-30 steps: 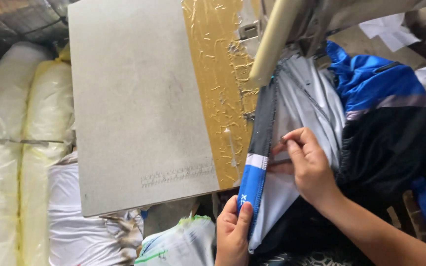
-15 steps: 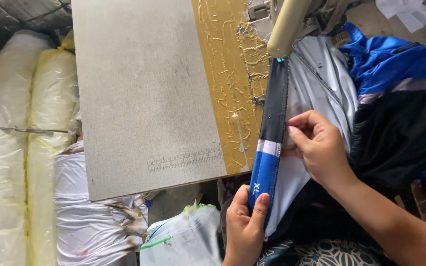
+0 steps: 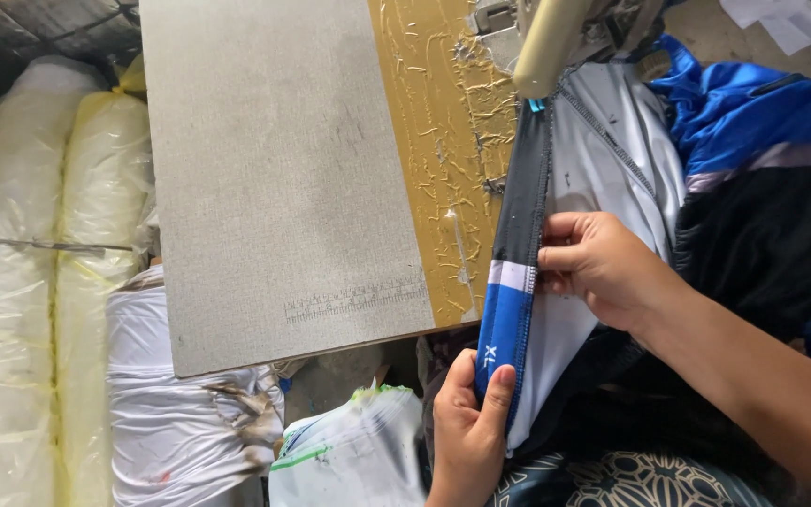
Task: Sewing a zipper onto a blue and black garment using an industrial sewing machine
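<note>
Grey sewing table (image 3: 274,188), both hands' fingers (image 3: 497,390) pinching collar strip (image 3: 518,272) (blue-black), bagged fabric (image 3: 21,282) beside.

Blue-black garment band (image 3: 515,282), pinched by left hand (image 3: 469,432) near, right hand (image 3: 603,268) beside, under sewing machine (image 3: 556,33).
</note>
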